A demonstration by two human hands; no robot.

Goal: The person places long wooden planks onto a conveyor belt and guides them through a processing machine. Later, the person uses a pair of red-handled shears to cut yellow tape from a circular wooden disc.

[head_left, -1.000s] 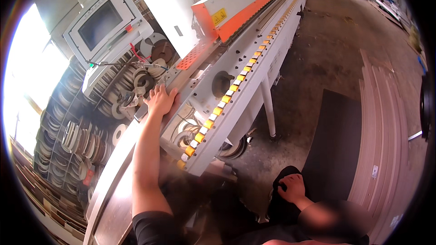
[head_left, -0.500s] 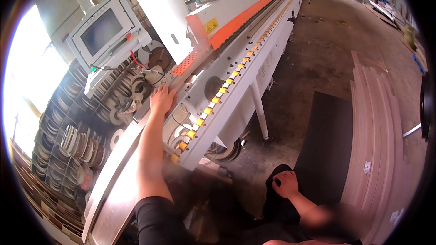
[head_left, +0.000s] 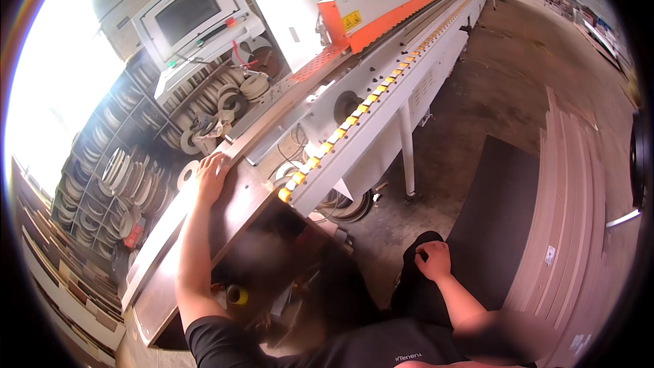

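Orange and white metal runs away toward one o'clock: a long machine (head_left: 381, 75) with a row of yellow rollers (head_left: 354, 116) along its near edge. At nine o'clock from the picture's centre, the left hand (head_left: 212, 176) lies flat, fingers spread, on the machine's brown infeed table (head_left: 235, 215), pressing down and holding nothing. Just beyond the fingertips, toward twelve o'clock, sit reels of edge tape (head_left: 228, 103) and loose cables, under a grey screen panel (head_left: 187, 13). The right hand (head_left: 434, 259) is at five o'clock, curled into a loose fist on a dark-clothed knee, well apart from the machine; whether it grips anything I cannot tell.

The risk, as I judge it, lies with the left hand: it bears weight close to the rollers, and a slip forward could carry the fingers into them or snag the cables. Pale boards (head_left: 572, 232) stacked at three o'clock and a black mat (head_left: 497, 218) crowd the floor, so a backward step could trip.
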